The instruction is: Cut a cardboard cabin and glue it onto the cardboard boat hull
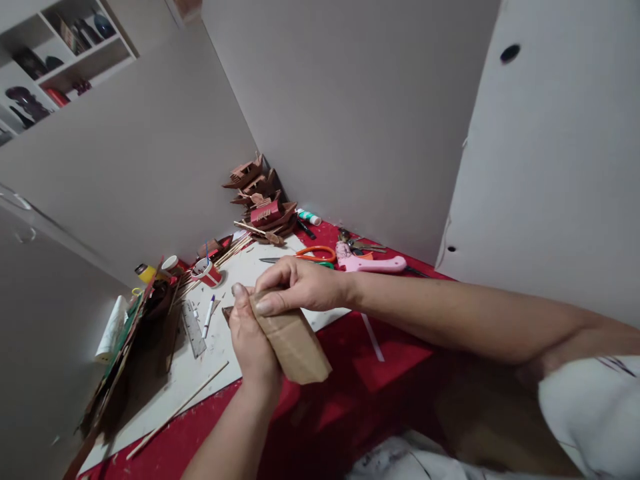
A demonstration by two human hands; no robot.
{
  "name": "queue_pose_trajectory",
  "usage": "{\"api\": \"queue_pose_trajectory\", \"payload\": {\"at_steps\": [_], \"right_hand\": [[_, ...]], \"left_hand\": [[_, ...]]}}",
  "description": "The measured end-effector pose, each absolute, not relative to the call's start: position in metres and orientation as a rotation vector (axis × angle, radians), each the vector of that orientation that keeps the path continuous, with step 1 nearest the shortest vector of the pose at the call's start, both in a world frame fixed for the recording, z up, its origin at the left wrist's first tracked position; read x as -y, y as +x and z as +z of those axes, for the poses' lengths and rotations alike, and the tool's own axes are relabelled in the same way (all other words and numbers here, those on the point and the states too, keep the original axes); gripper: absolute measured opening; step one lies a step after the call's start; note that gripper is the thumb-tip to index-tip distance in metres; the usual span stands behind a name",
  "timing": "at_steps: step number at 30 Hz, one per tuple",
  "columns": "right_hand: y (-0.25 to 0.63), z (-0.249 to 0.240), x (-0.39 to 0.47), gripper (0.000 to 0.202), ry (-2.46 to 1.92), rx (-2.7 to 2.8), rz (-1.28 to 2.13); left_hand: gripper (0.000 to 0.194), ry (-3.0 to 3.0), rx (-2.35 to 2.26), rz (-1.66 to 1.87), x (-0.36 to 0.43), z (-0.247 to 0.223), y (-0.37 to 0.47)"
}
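My left hand (256, 347) grips a tan, paper-like folded piece (299, 343) along its left side, thumb pointing up. From above, my right hand (303, 285) pinches the top end of the same piece between thumb and fingers. The lower end hangs tilted toward me over the red table cover. A dark brown pointed tip (227, 315) shows just left of my left hand; whether it joins the tan piece is hidden. Beyond my right hand lie orange-handled scissors (316, 253) and a pink glue gun (376, 264).
A white board (145, 413) covers part of the red tabletop (210, 427). On it lie a ruler (193, 330), a pen (209, 317) and a thin stick (177, 410). Wooden model boats (265, 213) are stacked in the corner. A paper cup (207, 273) stands near leaning brown sheets (123, 360).
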State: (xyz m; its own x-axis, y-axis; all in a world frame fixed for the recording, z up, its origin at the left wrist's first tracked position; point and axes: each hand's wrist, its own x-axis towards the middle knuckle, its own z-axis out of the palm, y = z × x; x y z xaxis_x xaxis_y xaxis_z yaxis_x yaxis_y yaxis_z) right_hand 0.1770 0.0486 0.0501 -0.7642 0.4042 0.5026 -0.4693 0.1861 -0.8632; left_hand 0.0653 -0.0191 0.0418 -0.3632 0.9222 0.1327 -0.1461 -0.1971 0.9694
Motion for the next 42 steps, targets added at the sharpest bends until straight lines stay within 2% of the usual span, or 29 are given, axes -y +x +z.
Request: {"api": "queue_pose_trajectory", "payload": {"at_steps": [5, 8, 10, 12, 13, 15, 17, 19, 22, 26, 27, 29, 31, 34, 36, 39, 42], "right_hand": [[0.177, 0.051, -0.064, 0.022, -0.259, 1.648, 1.638], [0.177, 0.049, -0.078, 0.018, -0.512, 1.454, 1.644], [0.176, 0.045, -0.082, 0.017, -0.566, 1.425, 1.654], [0.172, 0.042, -0.08, 0.02, -0.574, 1.452, 1.685], [0.17, 0.04, -0.078, 0.021, -0.567, 1.471, 1.716], [0.168, 0.039, -0.073, 0.023, -0.53, 1.519, 1.805], [0.169, 0.041, -0.071, 0.028, -0.527, 1.612, 1.781], [0.173, 0.045, -0.069, 0.037, -0.573, 1.712, 1.483], [0.179, 0.048, -0.059, 0.044, -0.602, 1.831, 0.765], [0.174, 0.04, -0.031, 0.073, -0.604, 2.12, 0.115], [0.171, 0.037, -0.026, 0.069, -0.636, 2.173, 0.039], [0.165, 0.032, -0.024, 0.046, -0.719, 2.252, -0.031], [0.164, 0.028, -0.034, 0.033, -0.777, 2.258, -0.021], [0.167, 0.025, -0.061, 0.028, -0.698, 2.075, 0.131], [0.169, 0.024, -0.078, 0.02, -0.558, 1.867, 0.344], [0.168, 0.022, -0.091, 0.021, -0.375, 1.558, 0.755], [0.161, 0.021, -0.086, 0.026, -0.357, 1.418, 0.998]], "left_hand": [[0.032, 1.178, -1.288, 1.695, 0.005, 0.042, 0.035], [0.036, 1.316, -1.254, 1.767, 0.016, 0.043, 0.004], [0.043, 1.839, -1.34, 1.786, 0.027, 0.042, -0.009], [0.072, 2.528, -1.358, 1.573, 0.034, 0.04, -0.013], [0.08, 2.812, -1.346, 1.397, 0.035, 0.039, -0.013], [0.079, 3.144, -1.317, 1.101, 0.033, 0.036, -0.013], [0.076, 3.227, -1.383, 1.01, 0.029, 0.033, -0.016], [0.074, 3.224, -1.539, 1.091, 0.025, 0.033, -0.023], [0.06, 3.173, -1.897, 1.164, 0.021, 0.035, -0.031], [0.042, 3.033, -2.295, 0.978, 0.018, 0.037, -0.02], [0.041, 3.007, -2.33, 0.93, 0.018, 0.036, -0.013], [0.042, 2.972, -2.306, 0.913, 0.021, 0.034, 0.0], [0.047, 2.897, -2.076, 0.999, 0.029, 0.034, 0.007], [0.062, 2.503, -1.587, 1.135, 0.045, 0.039, -0.007], [0.058, 2.327, -1.543, 1.157, 0.052, 0.04, -0.029], [0.044, 2.6, -1.663, 0.799, 0.049, 0.03, -0.065], [0.038, 2.933, -1.701, 0.344, 0.036, 0.012, -0.086]]}}
